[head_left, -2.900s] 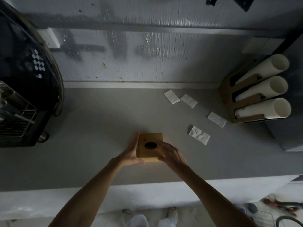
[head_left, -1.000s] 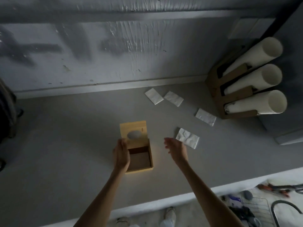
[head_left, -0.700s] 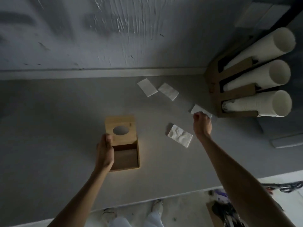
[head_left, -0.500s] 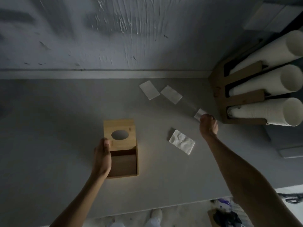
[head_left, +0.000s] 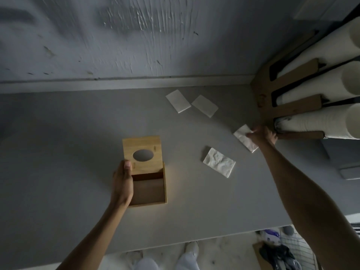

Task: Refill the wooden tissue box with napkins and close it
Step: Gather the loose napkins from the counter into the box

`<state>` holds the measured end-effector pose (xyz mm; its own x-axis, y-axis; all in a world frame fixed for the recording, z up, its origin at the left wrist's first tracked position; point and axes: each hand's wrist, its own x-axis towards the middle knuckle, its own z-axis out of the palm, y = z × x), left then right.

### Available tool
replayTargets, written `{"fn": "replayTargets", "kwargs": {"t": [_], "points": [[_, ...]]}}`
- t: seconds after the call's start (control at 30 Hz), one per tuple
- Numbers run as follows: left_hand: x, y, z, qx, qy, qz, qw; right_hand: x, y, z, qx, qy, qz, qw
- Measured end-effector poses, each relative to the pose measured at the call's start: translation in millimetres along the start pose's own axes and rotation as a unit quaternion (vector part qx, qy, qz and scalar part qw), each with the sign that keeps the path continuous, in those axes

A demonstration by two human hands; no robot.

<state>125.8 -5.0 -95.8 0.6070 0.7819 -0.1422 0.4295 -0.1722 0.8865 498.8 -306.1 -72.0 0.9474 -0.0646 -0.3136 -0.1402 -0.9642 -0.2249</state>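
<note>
Wooden box [head_left: 148, 189] lay open, gripped by the left hand [head_left: 122, 182], as the right hand [head_left: 263, 133] pinched a napkin [head_left: 243, 136], likely next to be carried into the box

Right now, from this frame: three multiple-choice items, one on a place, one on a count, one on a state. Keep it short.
1. Where is the white paper napkin that the right hand pinches?
A. inside the box
B. on the lid
C. beside the brown wooden cup holder

2. How many white napkins show in all?
A. two
B. four
C. six

3. The oval-holed sliding lid of the light wooden tissue box is:
A. slid partly open
B. fully shut
C. lying apart on the counter

Key:
1 C: the pinched napkin is by the holder's near corner.
2 B: there are two flat napkins at the far side, one crumpled napkin and the pinched one.
3 A: the lid sits shifted toward the far side and the bare inside shows, while the left hand holds the box's side.
</note>
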Motion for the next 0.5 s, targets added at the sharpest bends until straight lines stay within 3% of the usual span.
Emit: {"fn": "replayTargets", "kwargs": {"t": [0.13,0.2,0.27,0.37,0.5], "points": [[-3,11,-1,-0.019,0.009,-0.016,1.0,-50,-21,-15,0.112,0.037,-0.139,0.983],[-6,18,-3,-0.035,0.003,-0.026,0.999,-93,-46,-20,0.203,-0.025,-0.206,0.957],[-8,23,-3,-0.058,-0.006,-0.044,0.997,-145,-74,-21,0.293,-0.138,-0.255,0.911],[-9,26,-5,-0.114,0.006,-0.045,0.992,-218,-111,-8,0.244,-0.25,-0.339,0.873],[-7,22,-10,-0.138,-0.02,-0.083,0.987,-276,-144,36,0.107,-0.236,-0.45,0.855]]}}
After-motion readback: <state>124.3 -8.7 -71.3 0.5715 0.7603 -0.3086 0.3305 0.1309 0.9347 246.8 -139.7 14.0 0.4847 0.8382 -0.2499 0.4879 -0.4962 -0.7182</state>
